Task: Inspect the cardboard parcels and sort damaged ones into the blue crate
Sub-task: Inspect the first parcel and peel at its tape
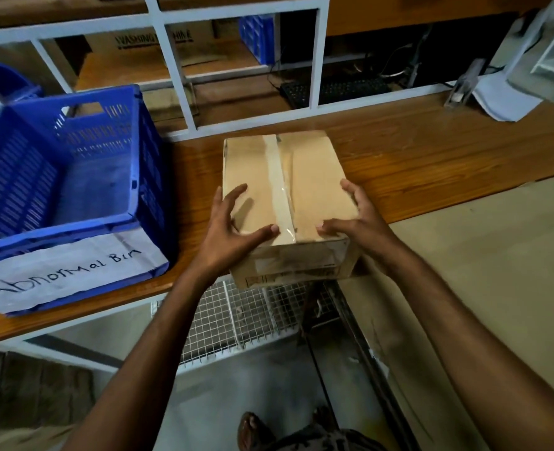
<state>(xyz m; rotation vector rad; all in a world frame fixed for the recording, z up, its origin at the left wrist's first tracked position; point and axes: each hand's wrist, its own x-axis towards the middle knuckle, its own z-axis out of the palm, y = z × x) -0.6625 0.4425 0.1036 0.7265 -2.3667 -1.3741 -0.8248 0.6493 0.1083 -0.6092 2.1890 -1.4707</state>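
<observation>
Curling over the right edge of the parcel [285, 190], the right hand [357, 222] grips its near corner, while the left hand [233, 229] lies spread and loose on top. The taped parcel sits mid-frame on the wooden table [431, 164], its near end overhanging the edge. At left, the blue crate [152, 164] shows nothing inside, so sorting looks barely begun.
</observation>
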